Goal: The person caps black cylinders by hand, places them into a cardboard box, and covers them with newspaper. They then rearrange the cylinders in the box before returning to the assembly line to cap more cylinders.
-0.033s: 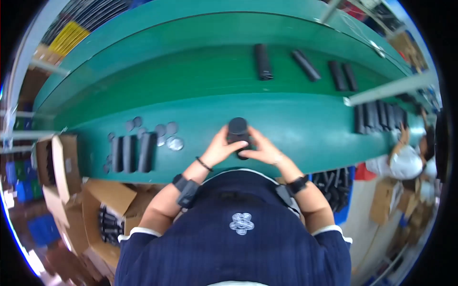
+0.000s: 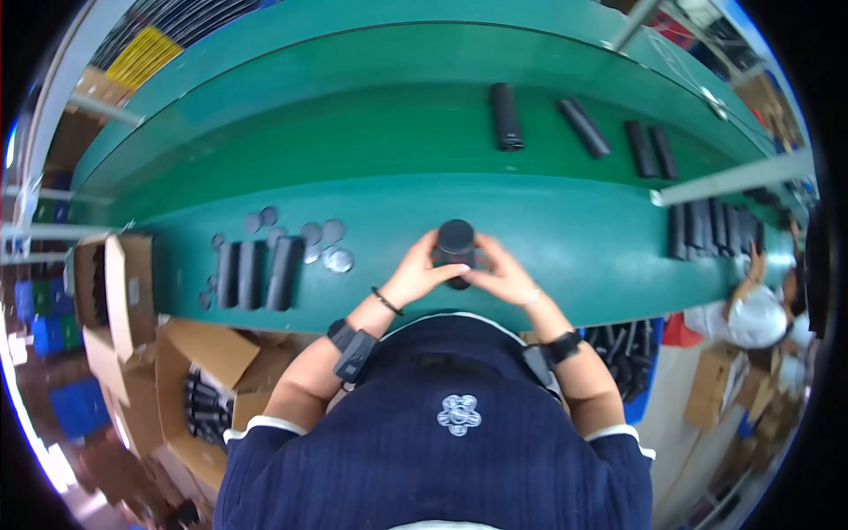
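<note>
A black cylinder with a round black top (image 2: 456, 236) stands between my hands over the green bench, close to my body. My left hand (image 2: 420, 270) is closed around its left side, thumb across the front. On the other side my right hand (image 2: 508, 276) grips it, slightly blurred, with the thumb near the left thumb. The cylinder's lower part is mostly hidden by my fingers. To the left lie several black tubes (image 2: 251, 276) side by side, with several flat round discs (image 2: 333, 231) around them, some dark and some shiny.
More black tubes (image 2: 507, 117) lie on the far green strip, and a row of them (image 2: 714, 230) at the right. Open cardboard boxes (image 2: 205, 349) stand lower left. A blue bin (image 2: 638, 389) of black parts is lower right. A co-worker (image 2: 755, 305) is at far right.
The view has shifted slightly, so the bench and its things appear a little further right. Both hands still hold the black cylinder.
</note>
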`<control>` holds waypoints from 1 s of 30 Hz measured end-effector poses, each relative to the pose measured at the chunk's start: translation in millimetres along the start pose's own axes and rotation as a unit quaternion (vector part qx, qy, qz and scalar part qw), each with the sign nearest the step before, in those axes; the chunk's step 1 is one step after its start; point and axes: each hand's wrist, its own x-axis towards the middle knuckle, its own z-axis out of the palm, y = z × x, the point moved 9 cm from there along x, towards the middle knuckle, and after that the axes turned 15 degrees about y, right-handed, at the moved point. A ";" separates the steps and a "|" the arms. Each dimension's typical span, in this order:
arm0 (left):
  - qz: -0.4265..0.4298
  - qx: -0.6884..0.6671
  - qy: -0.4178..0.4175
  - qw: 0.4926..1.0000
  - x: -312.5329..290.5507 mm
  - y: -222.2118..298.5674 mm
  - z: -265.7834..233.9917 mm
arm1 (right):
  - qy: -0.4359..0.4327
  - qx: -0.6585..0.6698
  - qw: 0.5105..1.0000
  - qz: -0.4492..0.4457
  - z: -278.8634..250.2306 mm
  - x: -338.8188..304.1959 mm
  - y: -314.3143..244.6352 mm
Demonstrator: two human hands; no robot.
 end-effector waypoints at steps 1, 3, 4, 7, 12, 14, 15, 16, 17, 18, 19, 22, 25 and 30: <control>0.046 0.013 0.016 0.999 -3.2 3.3 -11.7 | 0.028 0.034 0.999 0.030 -2.4 3.2 -1.4; 0.084 0.088 0.036 0.992 -4.5 17.7 -24.7 | 0.025 0.171 0.973 0.151 2.2 13.5 0.5; 0.121 0.149 0.022 0.981 -7.7 24.1 -25.0 | 0.012 0.174 0.972 0.155 8.7 16.5 2.1; 0.189 0.234 0.021 0.954 -14.3 21.1 -30.1 | -0.045 0.110 0.986 0.114 25.6 19.6 -1.6; 0.214 0.222 -0.013 0.951 -24.5 -0.4 -30.3 | -0.025 0.067 0.987 0.143 27.4 -1.4 10.7; 0.172 0.218 -0.036 0.960 -28.6 5.4 -32.4 | -0.038 0.091 0.987 0.130 38.7 1.3 19.9; 0.139 0.151 -0.022 0.978 -27.9 5.5 -37.1 | -0.061 0.084 0.989 0.110 44.9 7.1 16.1; 0.127 0.155 -0.013 0.980 -24.7 -10.9 -42.8 | -0.093 0.062 0.989 0.093 51.7 10.4 18.6; 0.116 0.115 -0.002 0.987 -23.6 -14.5 -45.7 | -0.073 0.075 0.990 0.095 53.8 12.5 13.0; 0.073 0.090 0.017 0.993 -23.4 -24.5 -49.1 | -0.056 0.089 0.989 0.106 54.2 15.0 13.0; 0.070 0.069 0.020 0.995 -21.0 -22.9 -50.6 | -0.047 0.109 0.986 0.114 57.8 16.7 13.2; 0.056 0.055 0.017 0.997 -17.3 -22.6 -42.1 | -0.007 0.113 0.989 0.095 48.5 14.5 6.7; 0.025 0.078 0.023 0.996 -9.3 -20.4 -43.1 | -0.006 0.075 0.992 0.102 44.2 29.1 -1.3; 0.186 0.219 0.020 0.958 5.3 17.0 -42.1 | 0.020 0.068 0.989 0.126 37.1 41.6 2.7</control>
